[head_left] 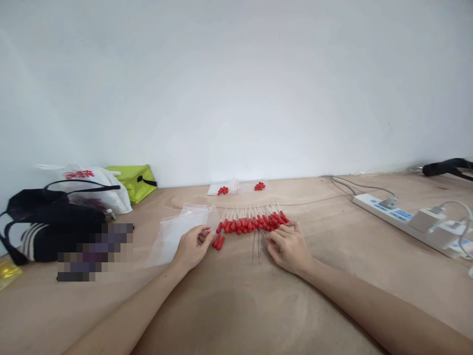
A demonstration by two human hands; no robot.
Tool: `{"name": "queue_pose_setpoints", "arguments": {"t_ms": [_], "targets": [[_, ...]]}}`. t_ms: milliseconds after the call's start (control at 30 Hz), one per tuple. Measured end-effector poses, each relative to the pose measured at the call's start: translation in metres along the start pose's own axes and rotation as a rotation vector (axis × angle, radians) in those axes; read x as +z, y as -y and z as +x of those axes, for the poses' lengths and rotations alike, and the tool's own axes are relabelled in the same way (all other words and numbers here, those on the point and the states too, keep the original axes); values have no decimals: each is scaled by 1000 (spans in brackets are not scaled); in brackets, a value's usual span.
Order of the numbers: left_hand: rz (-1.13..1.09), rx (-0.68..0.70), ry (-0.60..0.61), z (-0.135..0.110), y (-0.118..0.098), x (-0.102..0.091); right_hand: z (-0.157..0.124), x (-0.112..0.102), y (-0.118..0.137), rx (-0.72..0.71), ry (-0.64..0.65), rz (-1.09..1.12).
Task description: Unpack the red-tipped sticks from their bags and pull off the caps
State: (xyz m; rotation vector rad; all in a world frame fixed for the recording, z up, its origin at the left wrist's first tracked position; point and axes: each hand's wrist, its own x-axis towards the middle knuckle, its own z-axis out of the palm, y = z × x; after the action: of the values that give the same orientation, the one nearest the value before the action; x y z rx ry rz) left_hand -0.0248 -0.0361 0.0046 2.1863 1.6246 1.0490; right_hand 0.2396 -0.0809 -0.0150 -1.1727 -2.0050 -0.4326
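Note:
In the middle of the table lies a row of small red bulb-shaped pieces (240, 226), with thin pale stems or strings pointing toward the wall. My left hand (194, 245) is at the row's left end, thumb and fingers curled together; what is between them, if anything, is too small to make out. Beside its fingertips sit a few loose red pieces (219, 242). At the right end my right hand (290, 245) rests with bent fingers against the row, their tips partly hidden. Two thin strands (256, 249) run toward me from the row, left of that hand.
Clear zip bags (173, 231) lie left of the row. Behind it are two small bags holding red pieces (222, 191) (259, 186). A black bag (55, 222), a white plastic bag (99, 195) and a lime-green case (136, 182) stand left. A power strip (384, 212) with chargers lies right.

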Motion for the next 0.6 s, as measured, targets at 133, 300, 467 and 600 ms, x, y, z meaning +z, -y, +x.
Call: {"name": "queue_pose_setpoints", "arguments": {"t_ms": [133,300,467,600], "targets": [[-112,-62,-1,1,0,-3,1,-3,3,5,66,3],[40,45,-117,2,2,-5,3,-9,4,-2,154,13],[119,125,-132,10,4,-3,3,-9,2,-5,206,46],[196,96,-129,21,4,1,4,-9,1,-16,208,39]]}}
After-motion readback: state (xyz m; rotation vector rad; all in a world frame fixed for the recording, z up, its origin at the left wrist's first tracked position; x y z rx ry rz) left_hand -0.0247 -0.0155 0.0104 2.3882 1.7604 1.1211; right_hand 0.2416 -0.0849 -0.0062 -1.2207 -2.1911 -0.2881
